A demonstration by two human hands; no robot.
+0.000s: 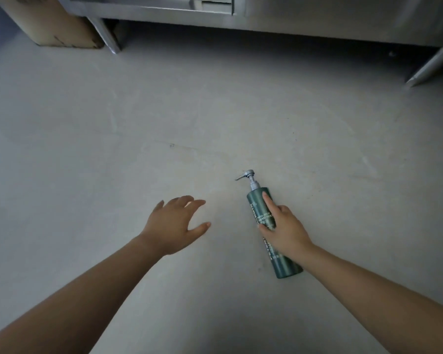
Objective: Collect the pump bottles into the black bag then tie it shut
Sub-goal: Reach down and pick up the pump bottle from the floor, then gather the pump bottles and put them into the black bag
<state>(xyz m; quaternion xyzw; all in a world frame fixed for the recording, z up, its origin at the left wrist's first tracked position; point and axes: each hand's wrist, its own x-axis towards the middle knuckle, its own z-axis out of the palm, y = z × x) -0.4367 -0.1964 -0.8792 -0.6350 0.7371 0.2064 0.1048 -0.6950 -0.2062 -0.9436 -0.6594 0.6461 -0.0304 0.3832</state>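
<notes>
A dark green pump bottle (258, 203) with a grey pump head lies on its side on the pale floor, pump pointing away from me. My right hand (285, 232) wraps its middle, index finger stretched along the body toward the pump. To the left of the bottle my left hand (175, 223) hovers over bare floor, fingers spread, holding nothing. No black bag is in view.
A stainless steel cabinet (266, 14) on slanted legs (430, 70) runs along the far side, with dark space beneath it. A beige box-like object (54, 24) stands at the far left beside a cabinet leg. Grey floor (113, 123) lies between me and the cabinet.
</notes>
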